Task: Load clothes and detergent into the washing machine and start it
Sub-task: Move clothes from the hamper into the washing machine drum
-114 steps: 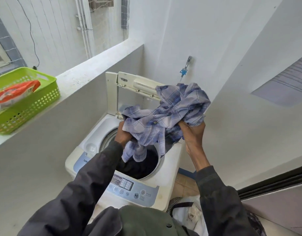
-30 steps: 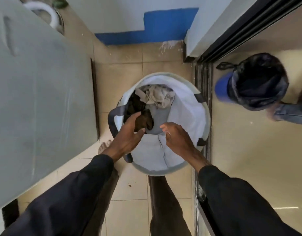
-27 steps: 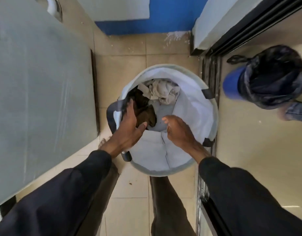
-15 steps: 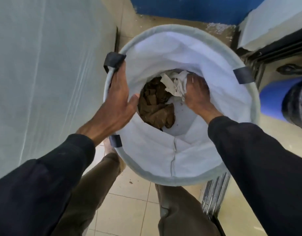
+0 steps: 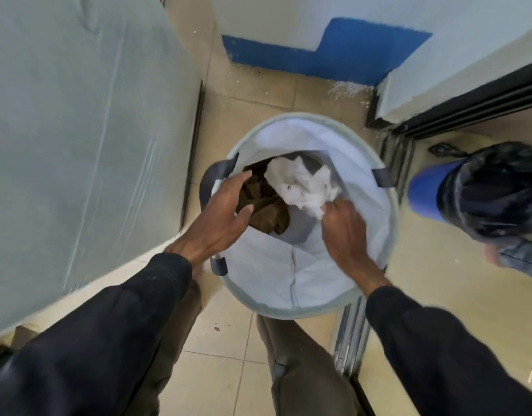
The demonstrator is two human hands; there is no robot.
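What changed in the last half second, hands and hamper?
Right hand, gripping the white garment, has pulled it up from the bottom of the hamper toward the rim. Left hand has shifted from the rim inward, open over the brown garment. Brown garment and hamper stayed put.

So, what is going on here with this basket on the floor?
A person looks down into a white laundry hamper that stands on the tiled floor. The right hand grips a crumpled white garment within the hamper's opening. The left hand is open, its fingers spread over the hamper's left edge, just above a brown garment lying further down. Neither garment is out of the hamper yet, so the loading is not finished.
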